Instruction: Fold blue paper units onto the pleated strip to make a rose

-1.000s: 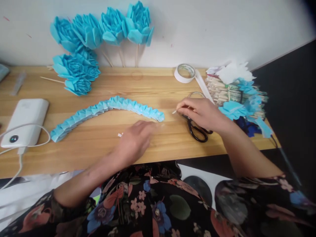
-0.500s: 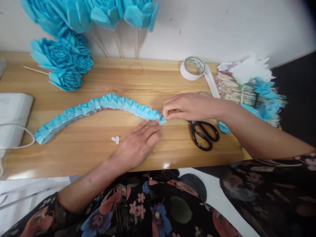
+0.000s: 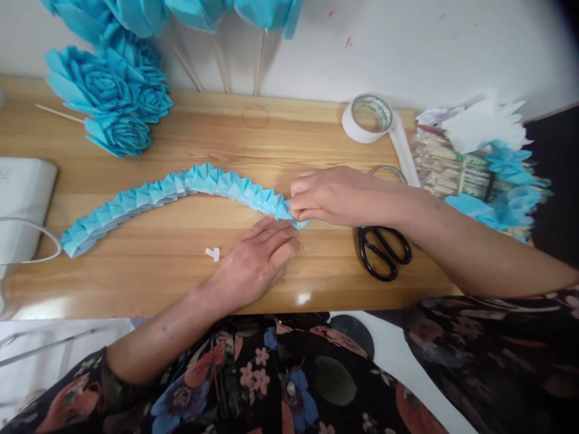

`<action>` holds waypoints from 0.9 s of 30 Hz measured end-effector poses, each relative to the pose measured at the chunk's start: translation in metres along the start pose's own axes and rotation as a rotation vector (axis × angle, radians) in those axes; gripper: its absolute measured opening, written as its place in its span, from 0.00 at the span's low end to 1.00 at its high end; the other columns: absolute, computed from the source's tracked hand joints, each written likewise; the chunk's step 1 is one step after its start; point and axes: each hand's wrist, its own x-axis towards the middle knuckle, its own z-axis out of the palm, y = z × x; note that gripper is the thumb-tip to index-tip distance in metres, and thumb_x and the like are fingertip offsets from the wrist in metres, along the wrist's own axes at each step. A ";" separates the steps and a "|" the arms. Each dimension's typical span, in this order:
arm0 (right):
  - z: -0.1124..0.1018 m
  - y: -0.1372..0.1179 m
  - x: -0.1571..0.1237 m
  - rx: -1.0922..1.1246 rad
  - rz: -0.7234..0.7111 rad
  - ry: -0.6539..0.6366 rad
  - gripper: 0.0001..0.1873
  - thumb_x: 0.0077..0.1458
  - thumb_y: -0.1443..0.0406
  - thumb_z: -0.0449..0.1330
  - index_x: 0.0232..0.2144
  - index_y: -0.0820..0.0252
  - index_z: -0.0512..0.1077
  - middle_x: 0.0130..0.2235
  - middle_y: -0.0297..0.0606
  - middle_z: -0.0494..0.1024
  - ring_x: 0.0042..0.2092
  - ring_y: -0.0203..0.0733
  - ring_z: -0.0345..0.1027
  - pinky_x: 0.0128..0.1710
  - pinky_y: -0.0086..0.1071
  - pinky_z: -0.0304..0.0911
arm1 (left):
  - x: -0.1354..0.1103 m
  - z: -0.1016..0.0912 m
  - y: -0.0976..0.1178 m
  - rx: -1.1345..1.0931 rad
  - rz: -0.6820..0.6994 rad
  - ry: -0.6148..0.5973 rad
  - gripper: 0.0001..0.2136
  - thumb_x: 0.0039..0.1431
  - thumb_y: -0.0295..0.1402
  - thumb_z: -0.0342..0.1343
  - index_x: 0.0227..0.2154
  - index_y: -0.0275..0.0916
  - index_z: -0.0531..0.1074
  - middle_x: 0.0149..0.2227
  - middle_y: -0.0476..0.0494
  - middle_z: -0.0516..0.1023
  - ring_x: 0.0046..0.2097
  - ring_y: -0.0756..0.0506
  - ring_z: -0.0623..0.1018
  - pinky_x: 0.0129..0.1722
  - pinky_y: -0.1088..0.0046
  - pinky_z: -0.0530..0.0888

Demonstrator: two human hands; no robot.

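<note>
A pleated light-blue paper strip (image 3: 212,181) lies in an arch across the wooden table. Its right end is at my hands. My right hand (image 3: 337,194) is closed in a pinch over that end, and the fingers partly cover the folds there. Just below, my left hand (image 3: 257,259) rests flat on the table with its fingers stretched out, fingertips touching the strip's lower edge. Black-handled scissors (image 3: 384,253) lie under and below my right wrist, their blades mostly hidden by it.
Blue paper roses (image 3: 108,87) on sticks stand or lie at the back left. A roll of white tape (image 3: 367,119) sits near the wall. Bundled sticks (image 3: 436,160) with blue and white paper pieces are at right. A white device (image 3: 27,205) with a cable occupies the left edge.
My right hand has shifted slightly left, over the strip's end folds. My left hand stays almost in place. The camera view has tilted a little.
</note>
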 end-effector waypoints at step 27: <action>0.005 -0.021 0.014 -0.416 0.116 0.134 0.09 0.63 0.70 0.56 0.45 0.61 0.72 0.44 0.43 0.79 0.44 0.48 0.70 0.31 0.36 0.50 | 0.003 -0.002 0.003 0.055 0.049 -0.025 0.11 0.66 0.23 0.45 0.47 0.33 0.69 0.52 0.31 0.77 0.59 0.37 0.75 0.61 0.50 0.71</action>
